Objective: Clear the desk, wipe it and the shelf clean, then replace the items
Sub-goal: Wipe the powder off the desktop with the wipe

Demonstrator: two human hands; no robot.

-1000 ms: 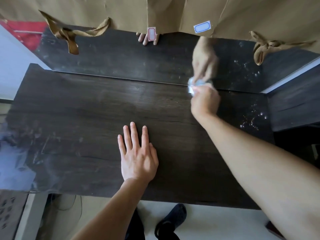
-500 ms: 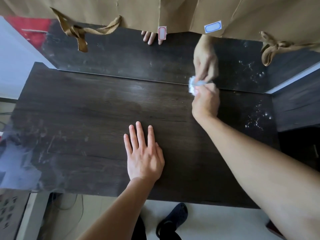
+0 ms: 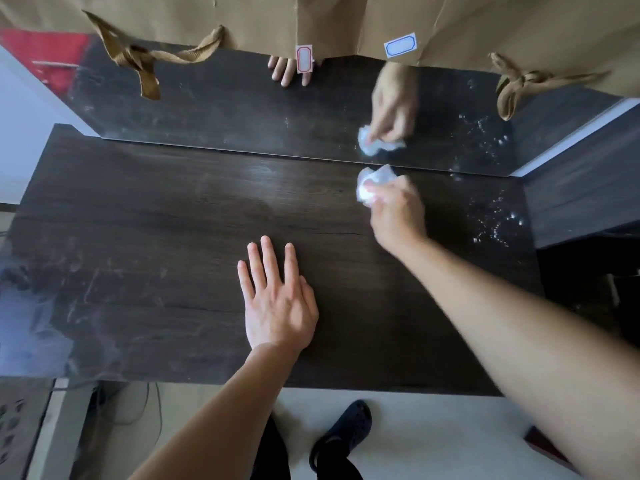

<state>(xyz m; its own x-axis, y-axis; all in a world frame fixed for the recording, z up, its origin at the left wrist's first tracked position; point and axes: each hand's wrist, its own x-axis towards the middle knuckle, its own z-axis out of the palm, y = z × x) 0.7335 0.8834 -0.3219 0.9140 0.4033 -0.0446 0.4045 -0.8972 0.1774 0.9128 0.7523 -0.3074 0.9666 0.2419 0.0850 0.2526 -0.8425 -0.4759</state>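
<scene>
The dark wood desk (image 3: pixel 173 237) fills the view and carries no items. My right hand (image 3: pixel 398 216) is at the back right of the desk, shut on a crumpled white wipe (image 3: pixel 369 187) that touches the surface just in front of the back edge. My left hand (image 3: pixel 277 299) lies flat on the desk nearer the front, fingers spread, holding nothing. A mirror (image 3: pixel 242 109) stands along the back edge and shows both hands and the wipe in reflection.
White specks of dust or droplets (image 3: pixel 498 223) are scattered on the desk's right end. A dark side panel (image 3: pixel 581 202) rises at the right. Brown paper (image 3: pixel 346 19) with cloth ties and two labels covers the mirror's top. My black shoe (image 3: pixel 343 434) is on the floor below.
My right hand has pulled the wipe a little back from the mirror's edge toward me. My left hand has stayed flat in place.
</scene>
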